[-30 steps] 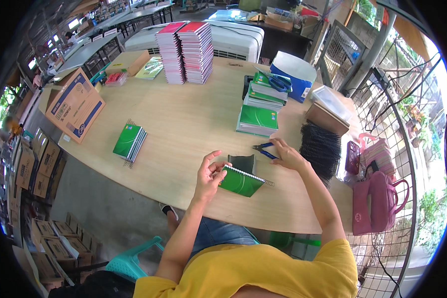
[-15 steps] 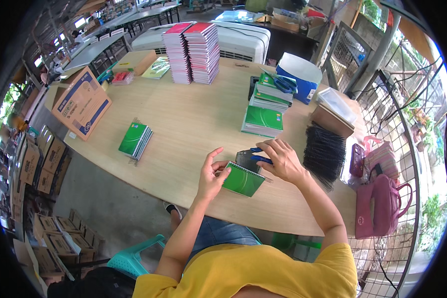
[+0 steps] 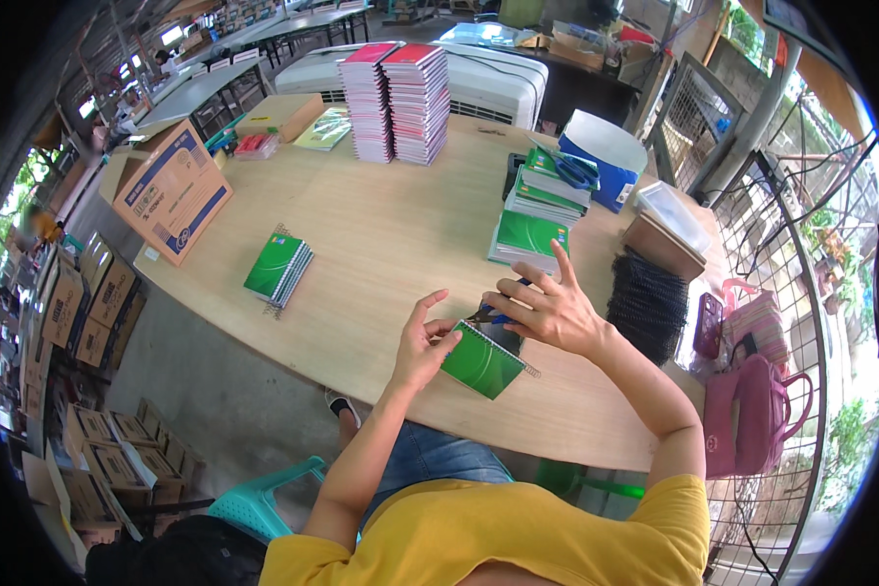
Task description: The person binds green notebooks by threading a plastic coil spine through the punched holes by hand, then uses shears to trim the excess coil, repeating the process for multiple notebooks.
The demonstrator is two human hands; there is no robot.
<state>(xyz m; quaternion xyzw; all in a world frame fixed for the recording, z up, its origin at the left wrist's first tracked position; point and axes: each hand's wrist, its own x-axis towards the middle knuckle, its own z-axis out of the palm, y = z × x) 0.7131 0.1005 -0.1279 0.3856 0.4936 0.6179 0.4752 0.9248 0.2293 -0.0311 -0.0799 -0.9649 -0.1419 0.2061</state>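
Just below the frame's centre, my left hand (image 3: 423,354) pinches a green notebook (image 3: 484,362) by its upper left corner. My right hand (image 3: 555,317) grips blue-handled pliers (image 3: 482,314), one finger raised, their tips by the wire coil (image 3: 533,371)'s left end; whether they touch, I cannot tell.

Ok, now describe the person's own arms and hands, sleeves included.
The shirt's plain yellow sleeves are short, ending above the elbows. Both forearms are bare, with no watch or bracelet visible. The left hand and right hand wear no gloves.
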